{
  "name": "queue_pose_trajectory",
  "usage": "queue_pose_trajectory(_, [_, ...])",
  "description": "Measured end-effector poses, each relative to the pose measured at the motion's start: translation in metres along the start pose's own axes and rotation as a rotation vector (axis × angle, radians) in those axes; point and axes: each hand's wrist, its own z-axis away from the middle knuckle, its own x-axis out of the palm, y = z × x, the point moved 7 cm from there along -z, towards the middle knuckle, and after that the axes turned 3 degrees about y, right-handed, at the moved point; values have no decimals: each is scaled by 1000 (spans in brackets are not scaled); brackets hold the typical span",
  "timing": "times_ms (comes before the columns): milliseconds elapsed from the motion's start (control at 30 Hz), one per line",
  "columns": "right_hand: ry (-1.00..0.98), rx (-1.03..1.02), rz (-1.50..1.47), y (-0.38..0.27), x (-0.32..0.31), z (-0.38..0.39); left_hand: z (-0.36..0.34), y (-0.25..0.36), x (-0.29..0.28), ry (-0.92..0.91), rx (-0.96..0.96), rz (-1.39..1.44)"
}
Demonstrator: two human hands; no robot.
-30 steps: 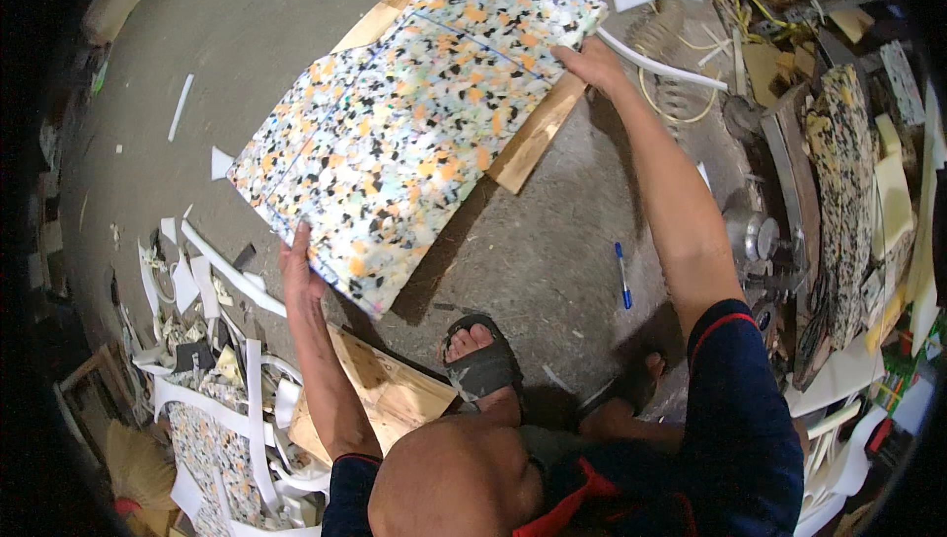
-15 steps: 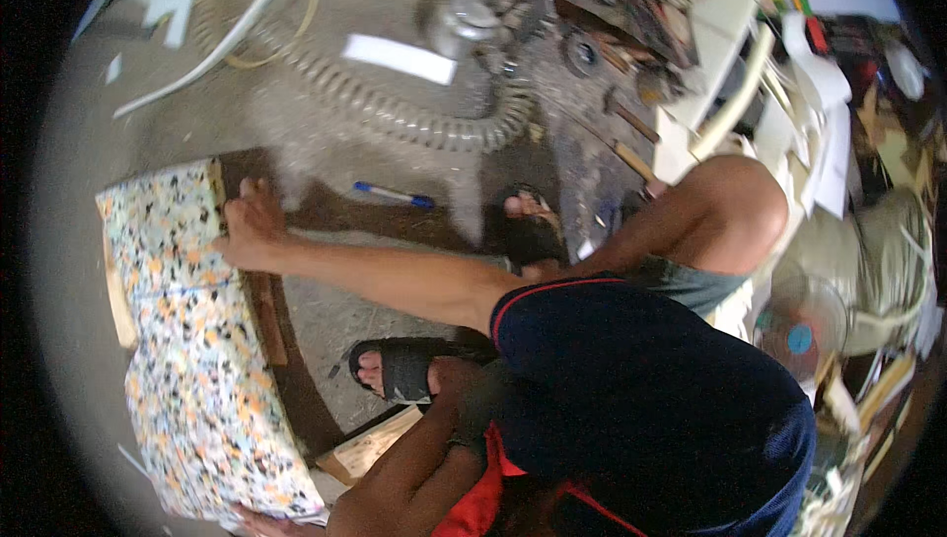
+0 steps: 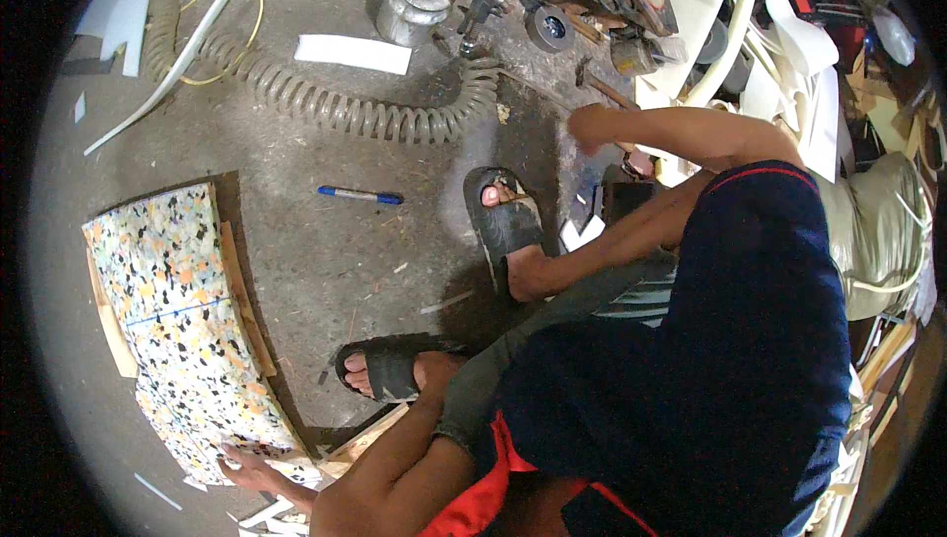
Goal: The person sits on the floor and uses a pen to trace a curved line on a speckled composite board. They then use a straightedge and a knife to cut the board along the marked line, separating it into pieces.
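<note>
A slab of speckled multicolour foam (image 3: 173, 271), with a blue line drawn across it, lies on the floor at the left. My left hand (image 3: 252, 470) rests on its near end, fingers stretched out. At the upper right my right hand (image 3: 590, 129) has its fingers curled at the handle end of a thin, long-shafted tool (image 3: 533, 89). The hand covers that handle. Just beyond it lies a hammer (image 3: 610, 91) with a wooden handle. A blue and white pen (image 3: 359, 195) lies on the floor between the foam and my sandalled feet.
Wood strips (image 3: 116, 328) show along the foam's edges. A coiled air hose (image 3: 345, 115) crosses the far floor to a spray gun with a metal cup (image 3: 414, 6). A white strip (image 3: 353, 54) and a tape roll (image 3: 549, 28) lie near. Offcuts (image 3: 769, 73) pile at the right.
My right hand has left the far end of the foam and swung right to the tools. My left hand stays on the foam's near end, now more in view.
</note>
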Motion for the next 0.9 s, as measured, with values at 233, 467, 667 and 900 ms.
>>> queue_pose_trajectory(233, [-85, 311, -215, 99, 121, -61, -2, 113, -19, -22, 492, 132])
queue_pose_trajectory(467, [275, 600, -498, 97, 141, -44, -31, 147, -27, -74, 478, 19])
queue_pose_trajectory(667, [431, 376, -455, 117, 160, 1, -87, 166, 31, -271, 427, 150])
queue_pose_trajectory(900, [333, 194, -1437, 94, 143, 51, -77, 195, 103, 147, 911, -935])
